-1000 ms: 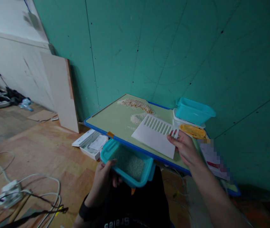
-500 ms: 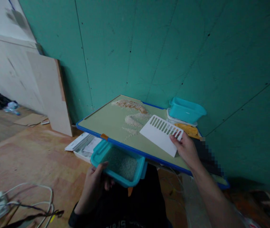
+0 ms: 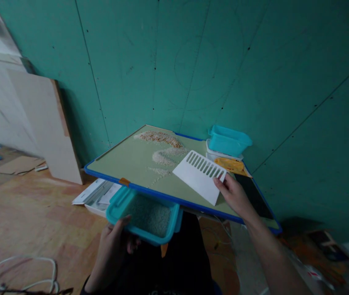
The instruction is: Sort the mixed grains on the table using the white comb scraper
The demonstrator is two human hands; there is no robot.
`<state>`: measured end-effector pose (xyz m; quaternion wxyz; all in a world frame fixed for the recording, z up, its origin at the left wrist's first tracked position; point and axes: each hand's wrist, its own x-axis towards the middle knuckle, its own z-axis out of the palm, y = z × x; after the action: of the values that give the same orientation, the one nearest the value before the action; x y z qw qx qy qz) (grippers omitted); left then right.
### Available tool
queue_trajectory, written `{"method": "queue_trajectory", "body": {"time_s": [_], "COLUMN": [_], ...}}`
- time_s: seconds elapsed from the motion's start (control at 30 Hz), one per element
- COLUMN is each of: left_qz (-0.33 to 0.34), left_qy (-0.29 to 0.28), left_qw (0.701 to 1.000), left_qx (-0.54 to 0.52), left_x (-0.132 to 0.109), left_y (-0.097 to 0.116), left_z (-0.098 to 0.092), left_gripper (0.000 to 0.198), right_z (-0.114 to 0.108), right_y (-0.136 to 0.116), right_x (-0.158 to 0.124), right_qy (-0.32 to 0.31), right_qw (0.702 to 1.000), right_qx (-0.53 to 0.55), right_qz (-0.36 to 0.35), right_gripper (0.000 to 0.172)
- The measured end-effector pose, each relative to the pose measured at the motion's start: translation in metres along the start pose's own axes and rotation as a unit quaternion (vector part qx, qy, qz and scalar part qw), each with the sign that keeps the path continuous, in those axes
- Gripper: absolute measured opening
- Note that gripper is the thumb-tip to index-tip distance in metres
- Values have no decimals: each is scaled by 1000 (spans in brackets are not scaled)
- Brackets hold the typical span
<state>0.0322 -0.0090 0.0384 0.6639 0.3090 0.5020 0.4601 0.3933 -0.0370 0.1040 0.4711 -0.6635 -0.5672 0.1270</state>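
Note:
My left hand (image 3: 116, 241) grips the near left corner of a teal plastic container (image 3: 174, 219), thumb over its rim. Small pale grains (image 3: 151, 217) cover its bottom, and it hangs just below the table's front edge. My right hand (image 3: 231, 190) is closed on the right end of a white slotted scraper (image 3: 196, 180), which is tilted low over the tabletop; whether its edge touches is unclear. Left of the scraper, pale grains (image 3: 164, 157) lie in streaks on the light green table (image 3: 116, 162). Farther back is a heap of mixed pale and orange-brown grains (image 3: 162, 138).
At the table's back right, a second teal container (image 3: 230, 140) rests on a white lid or tray, beside a yellow cloth (image 3: 231, 165). A green wall (image 3: 131, 61) stands behind. A leaning board (image 3: 45, 123) and white cables (image 3: 36, 260) are at left.
The whole view has shifted, so the scene sits farther left. Both hands keep their holds on the container and the scraper, and the grains look much the same.

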Motion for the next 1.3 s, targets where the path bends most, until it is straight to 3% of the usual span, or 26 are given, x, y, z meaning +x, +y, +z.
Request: {"method": "queue_trajectory", "body": {"time_s": [0.13,0.2,0.3,0.43,0.67,0.77,0.87,1.1,1.2,1.3], "left_qz": [-8,-7,-16,-27,-30,-30,-21,21,22,26], "left_qy": [-4,-4,-5,-10,-28,-12,4,-17,-21,-23], "left_qw": [1000,1000,1000,999,999,999,999,999,999,999], "left_qx": [18,20,25,22,6,17,27,25,27,11], "left_x": [1,3,8,16,18,16,12,5,6,8], "left_y": [-1,-4,-10,-18,-17,-14,-11,-8,-11,-13], "left_z": [-3,-6,-11,-17,-17,-14,-11,-16,-24,-31], "left_gripper": [61,62,65,65,63,64,64,64,63,63], "right_z": [-14,-30,-64,-97,-96,-96,-86,-19,0,6], "right_y": [-3,-2,6,23,30,24,13,-8,-11,-13], "right_x": [10,24,48,62,56,56,51,16,6,1], "right_qy": [27,71,119,115,126,133,133,40,33,60], "right_qw": [979,945,902,887,864,867,893,988,998,998], "right_qx": [159,255,317,339,358,356,323,136,46,-14], "right_qz": [121,194,270,290,331,322,285,65,5,-20], "right_gripper": [32,25,9,4,5,6,3,45,49,46]}}
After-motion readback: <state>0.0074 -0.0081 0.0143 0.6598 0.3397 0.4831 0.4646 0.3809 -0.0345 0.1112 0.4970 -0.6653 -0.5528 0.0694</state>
